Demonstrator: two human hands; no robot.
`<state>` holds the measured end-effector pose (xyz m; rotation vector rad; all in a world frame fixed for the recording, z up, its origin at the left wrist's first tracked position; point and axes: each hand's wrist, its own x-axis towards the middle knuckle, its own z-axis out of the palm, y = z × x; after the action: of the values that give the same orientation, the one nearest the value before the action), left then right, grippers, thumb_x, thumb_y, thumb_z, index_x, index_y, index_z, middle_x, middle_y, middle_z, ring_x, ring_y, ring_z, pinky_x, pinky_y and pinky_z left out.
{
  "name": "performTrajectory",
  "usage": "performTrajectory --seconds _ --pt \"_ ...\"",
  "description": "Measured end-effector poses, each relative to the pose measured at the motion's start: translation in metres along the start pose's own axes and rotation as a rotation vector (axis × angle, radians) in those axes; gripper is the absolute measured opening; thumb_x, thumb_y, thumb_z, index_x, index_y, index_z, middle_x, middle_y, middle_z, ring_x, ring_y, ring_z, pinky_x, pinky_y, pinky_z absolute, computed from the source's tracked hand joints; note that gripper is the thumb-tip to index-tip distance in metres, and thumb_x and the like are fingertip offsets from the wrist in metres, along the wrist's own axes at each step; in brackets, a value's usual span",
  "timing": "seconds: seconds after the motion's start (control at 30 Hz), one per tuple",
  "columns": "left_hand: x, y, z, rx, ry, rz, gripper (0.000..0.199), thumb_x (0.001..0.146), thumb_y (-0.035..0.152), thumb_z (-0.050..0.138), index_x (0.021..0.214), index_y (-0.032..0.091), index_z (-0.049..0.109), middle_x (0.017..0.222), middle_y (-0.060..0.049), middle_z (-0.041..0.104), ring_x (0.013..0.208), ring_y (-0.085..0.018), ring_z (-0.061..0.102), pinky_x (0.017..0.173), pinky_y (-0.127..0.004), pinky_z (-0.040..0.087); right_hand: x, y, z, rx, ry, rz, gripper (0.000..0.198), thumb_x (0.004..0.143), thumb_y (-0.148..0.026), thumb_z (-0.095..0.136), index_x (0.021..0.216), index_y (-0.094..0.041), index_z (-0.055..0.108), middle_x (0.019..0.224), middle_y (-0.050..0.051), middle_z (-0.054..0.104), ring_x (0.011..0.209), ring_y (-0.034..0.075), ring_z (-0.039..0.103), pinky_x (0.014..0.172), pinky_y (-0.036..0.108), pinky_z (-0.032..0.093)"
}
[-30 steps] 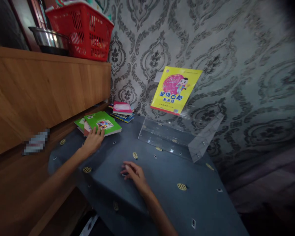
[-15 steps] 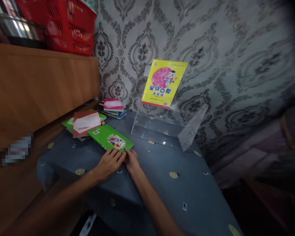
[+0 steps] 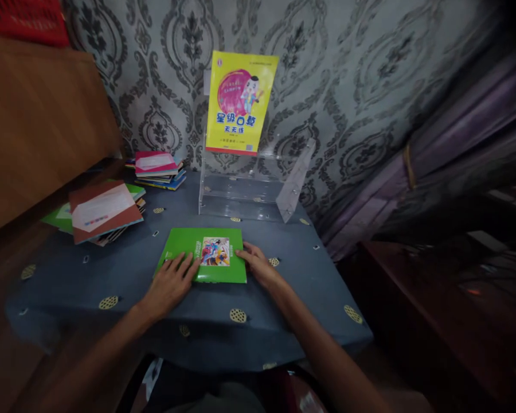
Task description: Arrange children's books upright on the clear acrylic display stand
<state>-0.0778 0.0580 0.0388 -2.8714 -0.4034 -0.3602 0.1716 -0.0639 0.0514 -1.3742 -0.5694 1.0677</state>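
Note:
A green book (image 3: 184, 235) with a colourful picture on its cover lies on the cloth-covered table in front of me. Over its left front part rests my left hand (image 3: 174, 281), open, its fingers spread flat on the cover. My right hand (image 3: 258, 265) holds the right edge, thumb on top and the other fingers along the side, partly hidden. Behind the book stands a clear acrylic rack (image 3: 241, 205) with tiered shelves. A yellow workbook (image 3: 236, 103) leans upright in the rack's top tier.
To the left is a stack with a brown book (image 3: 105, 212) on top; farther back is another topped by a pink book (image 3: 155, 163). A wooden cabinet (image 3: 38, 115) with a red basket (image 3: 26, 20) borders the left side. A purple curtain (image 3: 370, 201) hangs at the right.
The green book has come away from the brown-topped stack, moved right and turned square to me. My hands have parted to its two sides. The view has swung right.

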Motion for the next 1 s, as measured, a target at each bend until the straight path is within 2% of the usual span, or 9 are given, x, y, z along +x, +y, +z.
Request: performTrajectory --seconds 0.1,0.17,0.3,0.37,0.47,0.53,0.6,0.77,1.0 --pt "0.007 0.024 -0.006 -0.071 0.034 0.05 0.05 0.098 0.031 0.052 0.147 0.023 0.051 0.145 -0.015 0.06 0.134 -0.029 0.055 0.105 -0.043 0.049 -0.009 -0.008 -0.029 -0.196 0.075 -0.051 0.03 0.072 -0.043 0.076 0.092 -0.021 0.07 0.074 0.002 0.075 0.059 0.017 0.065 0.053 0.026 0.048" --pt "0.012 0.031 -0.01 -0.143 0.036 0.086 0.047 0.1 0.042 0.051 0.142 0.023 0.054 0.143 -0.014 0.061 0.134 -0.028 0.055 0.106 -0.045 0.048 -0.019 -0.015 -0.045 -0.503 0.175 -0.113 0.022 0.076 -0.04 0.074 0.087 -0.021 0.072 0.069 0.003 0.073 0.06 0.019 0.065 0.057 0.028 0.048" --pt "0.035 0.031 -0.009 -0.292 -0.001 0.089 0.041 0.103 0.044 0.043 0.134 0.022 0.059 0.141 -0.011 0.062 0.133 -0.025 0.055 0.109 -0.043 0.045 -0.037 -0.03 -0.041 -1.114 0.424 -0.232 0.021 0.091 -0.036 0.063 0.098 -0.021 0.075 0.075 0.007 0.075 0.073 0.023 0.069 0.068 0.031 0.046" --pt "0.052 0.03 0.0 -0.325 -0.009 0.039 0.042 0.104 0.039 0.04 0.137 0.018 0.056 0.145 -0.015 0.058 0.137 -0.026 0.052 0.111 -0.046 0.043 -0.037 -0.032 -0.018 -1.145 0.396 -0.32 0.029 0.099 -0.039 0.052 0.108 -0.022 0.073 0.09 0.01 0.078 0.083 0.024 0.071 0.076 0.033 0.049" --pt "0.074 0.03 0.022 -0.334 -0.014 0.032 0.048 0.102 0.03 0.04 0.147 0.015 0.048 0.152 -0.019 0.051 0.145 -0.03 0.043 0.117 -0.054 0.035 -0.021 -0.023 0.029 -1.002 0.11 -0.523 0.039 0.104 -0.042 0.042 0.128 -0.022 0.066 0.123 0.011 0.072 0.112 0.024 0.067 0.098 0.037 0.049" --pt "0.082 0.031 0.034 -0.325 -0.028 0.073 0.056 0.097 0.023 0.042 0.153 0.018 0.042 0.155 -0.017 0.048 0.148 -0.031 0.039 0.122 -0.055 0.028 -0.006 -0.012 0.055 -0.986 -0.023 -0.569 0.049 0.105 -0.046 0.041 0.142 -0.019 0.055 0.145 0.014 0.059 0.135 0.026 0.053 0.114 0.044 0.039" --pt "0.086 0.031 0.04 -0.299 -0.055 0.097 0.061 0.094 0.022 0.045 0.155 0.022 0.04 0.158 -0.013 0.045 0.15 -0.031 0.036 0.125 -0.053 0.021 0.005 -0.001 0.068 -1.022 -0.05 -0.557 0.055 0.105 -0.049 0.038 0.147 -0.016 0.05 0.155 0.016 0.049 0.147 0.028 0.039 0.123 0.05 0.026" --pt "0.087 0.023 0.027 -0.268 -0.108 0.083 0.059 0.097 0.025 0.042 0.156 0.019 0.039 0.163 -0.013 0.039 0.153 -0.029 0.031 0.125 -0.052 0.024 0.014 0.007 0.048 -1.149 -0.007 -0.501 0.062 0.105 -0.053 0.037 0.152 -0.013 0.044 0.161 0.018 0.04 0.153 0.027 0.03 0.126 0.05 0.02" --pt "0.073 -0.022 0.025 -0.27 -0.147 -0.179 0.061 0.104 0.041 0.024 0.155 0.011 0.037 0.164 -0.014 0.034 0.155 -0.027 0.026 0.122 -0.052 0.029 0.011 0.002 -0.002 -1.356 0.154 -0.372 0.058 0.105 -0.046 0.041 0.15 -0.009 0.044 0.158 0.018 0.044 0.152 0.029 0.032 0.125 0.052 0.019"
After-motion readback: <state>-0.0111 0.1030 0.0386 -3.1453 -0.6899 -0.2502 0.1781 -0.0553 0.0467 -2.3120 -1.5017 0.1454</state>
